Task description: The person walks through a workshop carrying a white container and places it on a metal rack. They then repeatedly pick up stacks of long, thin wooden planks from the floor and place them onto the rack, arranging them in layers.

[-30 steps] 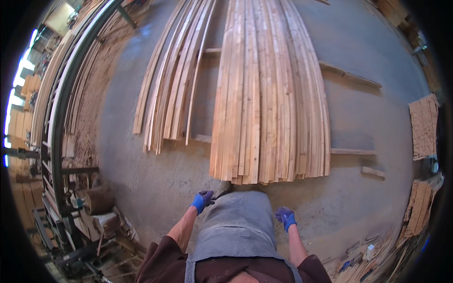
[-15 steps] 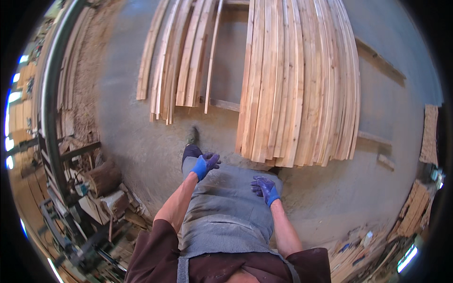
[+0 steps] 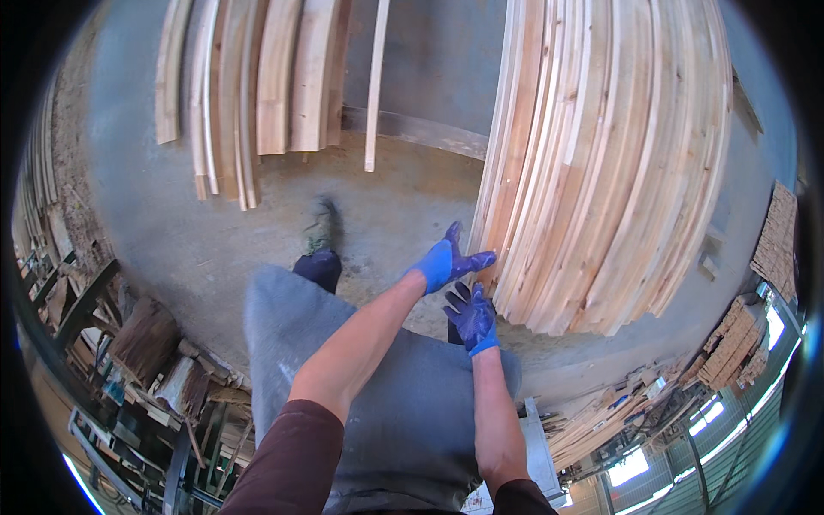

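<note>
Gloved hands (image 3: 459, 287) at plank stack (image 3: 601, 163) (ends)

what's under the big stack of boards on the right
A cross beam on the concrete floor runs in under the board stack; its far end pokes out right. The boards hide the rest beneath. Both gloved hands, left hand and right hand, reach its near end.

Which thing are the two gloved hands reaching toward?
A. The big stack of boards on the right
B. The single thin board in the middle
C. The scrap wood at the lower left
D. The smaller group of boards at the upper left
A: both the left hand and the right hand are at the near end of the big stack of boards.
</note>
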Demonstrator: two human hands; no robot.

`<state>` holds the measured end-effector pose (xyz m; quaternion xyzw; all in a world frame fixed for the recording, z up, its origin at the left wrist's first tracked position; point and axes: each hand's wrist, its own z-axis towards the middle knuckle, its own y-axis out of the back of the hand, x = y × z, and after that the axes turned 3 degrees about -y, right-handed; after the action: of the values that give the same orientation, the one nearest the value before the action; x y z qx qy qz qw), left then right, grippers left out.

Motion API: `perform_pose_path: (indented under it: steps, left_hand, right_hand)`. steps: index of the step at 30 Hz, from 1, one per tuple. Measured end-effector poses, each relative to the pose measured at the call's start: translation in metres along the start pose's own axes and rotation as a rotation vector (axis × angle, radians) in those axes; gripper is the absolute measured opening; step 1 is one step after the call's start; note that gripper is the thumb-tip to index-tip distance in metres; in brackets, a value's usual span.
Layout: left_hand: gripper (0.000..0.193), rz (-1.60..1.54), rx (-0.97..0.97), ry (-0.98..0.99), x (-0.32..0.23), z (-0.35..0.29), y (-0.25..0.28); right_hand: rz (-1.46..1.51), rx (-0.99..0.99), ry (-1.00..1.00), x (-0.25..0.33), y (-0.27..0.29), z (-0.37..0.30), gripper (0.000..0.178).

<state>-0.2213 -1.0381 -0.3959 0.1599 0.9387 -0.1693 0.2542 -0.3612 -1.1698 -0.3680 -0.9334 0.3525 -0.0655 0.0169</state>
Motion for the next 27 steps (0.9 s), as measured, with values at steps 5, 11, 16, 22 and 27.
perform_pose_path:
  steps: [5,11,16,22,27]
  left_hand:
    - [0.098,-0.074,0.014,-0.024,-0.008,0.058,0.013]
    - [0.081,-0.259,-0.015,-0.113,0.038,0.119,-0.013]
    - [0.081,-0.227,-0.003,0.004,0.033,0.116,-0.008]
    - [0.088,-0.221,-0.143,0.018,0.033,0.096,0.003]
    - [0.091,-0.211,-0.205,0.032,0.021,0.065,0.024]
  right_hand:
    - [0.202,0.065,0.030,-0.021,0.004,0.039,0.063]
    - [0.338,0.064,0.034,-0.021,0.006,0.054,0.071]
    - [0.440,0.042,-0.008,-0.020,-0.007,0.058,0.069]
    - [0.354,0.085,-0.109,-0.018,-0.027,0.037,0.073]
    - [0.353,0.190,-0.176,-0.026,-0.035,0.022,0.079]
